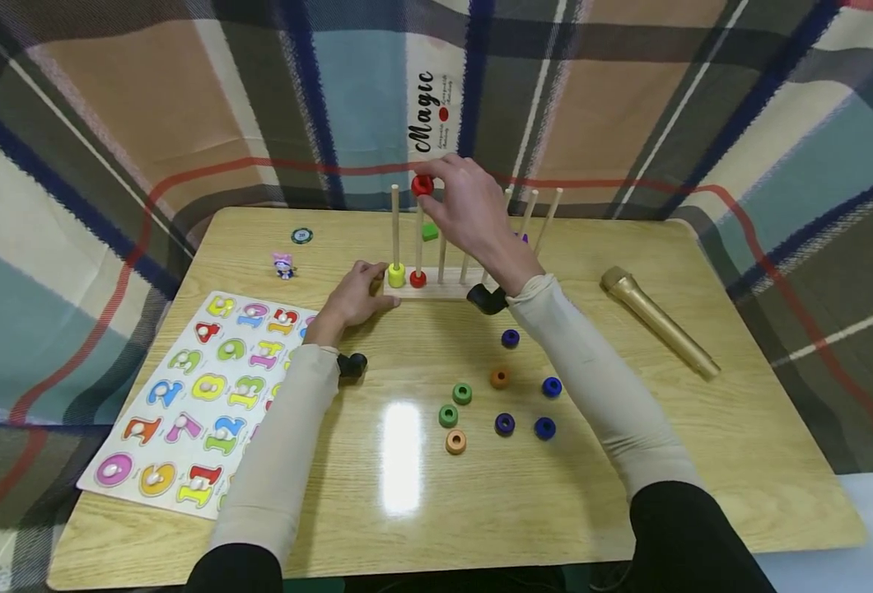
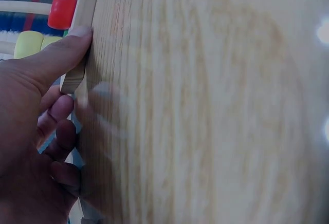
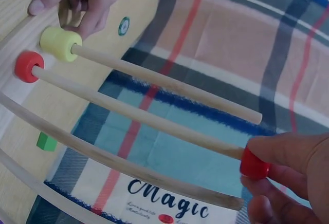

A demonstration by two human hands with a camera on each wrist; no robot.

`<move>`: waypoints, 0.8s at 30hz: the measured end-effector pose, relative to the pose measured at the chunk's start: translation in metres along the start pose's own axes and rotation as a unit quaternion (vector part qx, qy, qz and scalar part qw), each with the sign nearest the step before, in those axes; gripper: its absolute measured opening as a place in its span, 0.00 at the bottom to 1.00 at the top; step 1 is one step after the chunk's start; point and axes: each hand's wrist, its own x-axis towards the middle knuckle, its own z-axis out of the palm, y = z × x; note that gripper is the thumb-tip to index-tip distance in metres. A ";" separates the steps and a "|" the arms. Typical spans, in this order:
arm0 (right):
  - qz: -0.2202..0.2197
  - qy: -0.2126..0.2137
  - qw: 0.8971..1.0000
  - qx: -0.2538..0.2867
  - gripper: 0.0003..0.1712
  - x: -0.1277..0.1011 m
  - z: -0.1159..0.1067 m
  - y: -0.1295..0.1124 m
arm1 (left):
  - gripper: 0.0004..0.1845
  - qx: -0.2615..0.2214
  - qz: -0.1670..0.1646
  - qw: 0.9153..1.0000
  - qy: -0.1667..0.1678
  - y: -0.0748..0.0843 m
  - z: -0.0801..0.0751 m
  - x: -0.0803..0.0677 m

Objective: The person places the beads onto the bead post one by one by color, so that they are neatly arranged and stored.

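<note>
The left hand (image 2: 31,131) grips the end of the wooden base (image 2: 82,34), thumb pressed along its edge on the table (image 2: 205,106). Beyond sit a red ring (image 2: 62,11) and a yellow ring (image 2: 28,44).

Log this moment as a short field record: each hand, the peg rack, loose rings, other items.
right hand: pinches a red ring at the top of the second peg
left hand: holds the rack's wooden base
on pegs: yellow ring, second red ring
loose rings: blue, green, orange on the table
other: number puzzle board, gold microphone
</note>
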 end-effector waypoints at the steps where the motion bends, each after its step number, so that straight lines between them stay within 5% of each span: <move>1: 0.003 -0.004 1.000 -0.001 0.23 0.001 0.000 0.000 | 0.43 0.000 0.000 1.000 0.000 0.000 0.000 0.000; 17: 0.027 -0.051 0.998 -0.020 0.26 0.002 0.005 0.000 | 0.44 0.005 0.009 1.000 0.007 -0.002 -0.001 0.001; 22: -0.042 0.015 0.999 -0.005 0.22 -0.025 0.007 0.008 | 0.44 -0.004 0.006 1.000 0.006 -0.001 0.002 0.001; 24: -0.087 0.005 0.996 0.005 0.18 -0.044 0.010 0.010 | 0.44 -0.003 0.006 1.000 0.006 -0.001 0.001 0.001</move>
